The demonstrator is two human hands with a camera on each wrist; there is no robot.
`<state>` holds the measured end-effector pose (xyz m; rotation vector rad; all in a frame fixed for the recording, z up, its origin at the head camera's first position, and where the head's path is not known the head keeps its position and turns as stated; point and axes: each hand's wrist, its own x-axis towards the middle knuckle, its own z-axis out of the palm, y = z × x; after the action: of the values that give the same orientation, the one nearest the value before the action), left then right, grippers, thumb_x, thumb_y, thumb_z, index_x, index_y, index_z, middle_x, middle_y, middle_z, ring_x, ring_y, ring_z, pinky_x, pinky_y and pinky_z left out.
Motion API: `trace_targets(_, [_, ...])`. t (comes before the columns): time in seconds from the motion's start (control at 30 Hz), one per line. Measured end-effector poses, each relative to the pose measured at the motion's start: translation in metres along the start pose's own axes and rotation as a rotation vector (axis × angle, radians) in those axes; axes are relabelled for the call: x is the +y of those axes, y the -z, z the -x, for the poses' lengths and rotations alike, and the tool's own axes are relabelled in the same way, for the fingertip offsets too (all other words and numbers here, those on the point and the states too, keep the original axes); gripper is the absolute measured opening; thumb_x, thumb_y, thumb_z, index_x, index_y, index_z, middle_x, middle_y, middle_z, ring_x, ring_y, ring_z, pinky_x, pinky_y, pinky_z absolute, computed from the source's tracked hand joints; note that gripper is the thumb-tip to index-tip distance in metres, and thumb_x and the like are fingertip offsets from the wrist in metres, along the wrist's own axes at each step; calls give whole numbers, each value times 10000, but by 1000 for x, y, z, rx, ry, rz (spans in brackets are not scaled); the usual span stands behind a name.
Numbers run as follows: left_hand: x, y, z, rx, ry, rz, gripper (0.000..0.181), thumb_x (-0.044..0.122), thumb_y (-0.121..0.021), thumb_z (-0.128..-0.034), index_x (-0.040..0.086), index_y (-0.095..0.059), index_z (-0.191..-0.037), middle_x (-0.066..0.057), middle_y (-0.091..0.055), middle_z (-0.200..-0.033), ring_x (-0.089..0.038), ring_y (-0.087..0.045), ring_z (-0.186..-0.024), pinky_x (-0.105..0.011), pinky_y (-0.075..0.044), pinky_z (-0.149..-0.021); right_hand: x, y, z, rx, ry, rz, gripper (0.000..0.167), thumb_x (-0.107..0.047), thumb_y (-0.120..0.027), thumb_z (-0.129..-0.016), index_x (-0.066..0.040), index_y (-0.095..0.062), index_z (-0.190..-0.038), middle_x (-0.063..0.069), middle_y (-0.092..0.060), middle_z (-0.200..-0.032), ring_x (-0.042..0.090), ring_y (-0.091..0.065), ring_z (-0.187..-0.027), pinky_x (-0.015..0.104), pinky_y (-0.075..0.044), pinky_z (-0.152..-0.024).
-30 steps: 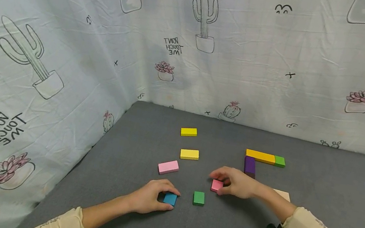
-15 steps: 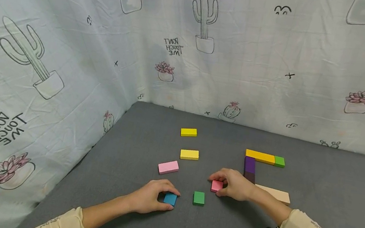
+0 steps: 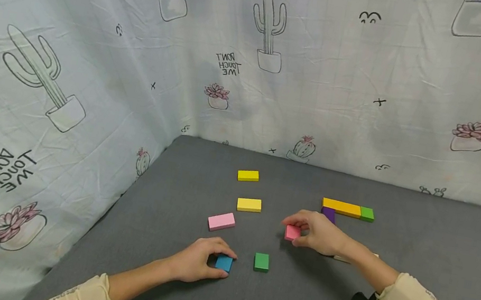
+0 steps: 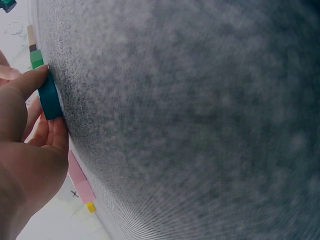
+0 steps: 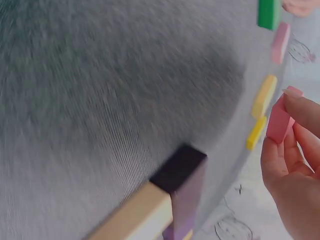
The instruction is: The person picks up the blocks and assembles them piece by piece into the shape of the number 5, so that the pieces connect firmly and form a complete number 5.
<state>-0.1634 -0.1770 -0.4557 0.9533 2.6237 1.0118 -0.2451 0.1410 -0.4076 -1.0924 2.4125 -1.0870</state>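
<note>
From where I'm standing, the person's right hand (image 3: 319, 233) is pinching a coral-pink block (image 3: 292, 233) between thumb and fingertips, apparently holding it just above the grey cloth (image 3: 148, 289), since a shadow is falling below the hand. The grip is taking opposite edges, probably because so small a block is offering little else to hold, and it is leaving most of the top face uncovered.

The left hand (image 3: 200, 260) is pinching a blue block (image 3: 224, 263) the same way, thumb on the near edge and fingers on the far one; that block seems to be resting on the cloth, which is likely bearing its weight while the fingers are steadying it. A green block (image 3: 261, 262) is lying between the hands, touched by neither.

Beyond, a pale pink block (image 3: 221, 222), a pale yellow block (image 3: 249, 205) and a bright yellow block (image 3: 248, 175) are lying apart, their spacing seemingly leaving room for fingers. Past the right hand, an orange block (image 3: 341, 207) is touching a light green block (image 3: 366, 214) end to end, with a purple block (image 3: 328, 215) meeting its left end, so the pieces seem deliberately lined up.
</note>
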Motion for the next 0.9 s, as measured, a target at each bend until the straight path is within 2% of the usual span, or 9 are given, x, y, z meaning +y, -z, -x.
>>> trace_targets(0.1, [0, 0, -1, -4, -4, 4, 330, 170, -753, -839, 122, -667, -1154, 37, -593, -1088, -73, -530, -965, -238, -451, -806, -2, 12, 6, 19, 7, 10, 376, 38, -702, -825, 70, -603, -1186, 108, -600, -1099, 227, -569, -958, 395, -481, -857])
trace_targets(0.23, [0, 1, -1, -3, -11, 3, 326, 170, -752, -840, 117, -669, -1150, 32, -594, -1084, -76, -531, -966, -242, -451, -806, -2, 25, 16, 50, 5, 74, 386, 21, -709, -825, 57, -605, -1194, 120, -608, -1114, 222, -565, -945, 417, -483, -825])
trace_targets(0.4, [0, 1, 0, -1, -16, 1, 323, 174, -751, -842, 117, -669, -1149, 34, -593, -1083, -76, -529, -963, -241, -451, -802, 1, 40, 33, 67, -31, 103, 395, 8, -713, -824, 47, -604, -1202, 150, -604, -1151, 250, -573, -985, 437, -480, -824])
trace_targets(0.63, [1, 1, -1, 12, -29, -13, 325, 165, -757, -834, 111, -673, -1144, 34, -599, -1075, -79, -534, -955, -243, -453, -798, 16, 60, 61, 117, -77, 152, 390, -6, -712, -826, 28, -617, -1202, 141, -593, -1190, 257, -582, -995, 425, -486, -822])
trace_targets(0.9, [2, 1, -1, -15, 9, -15, 323, 185, -742, -851, 133, -666, -1161, 47, -593, -1095, -81, -528, -979, -262, -446, -823, 35, 73, 94, 151, -143, 202, 414, -12, -724, -816, 71, -599, -1201, 165, -606, -1163, 323, -585, -1014, 438, -482, -825])
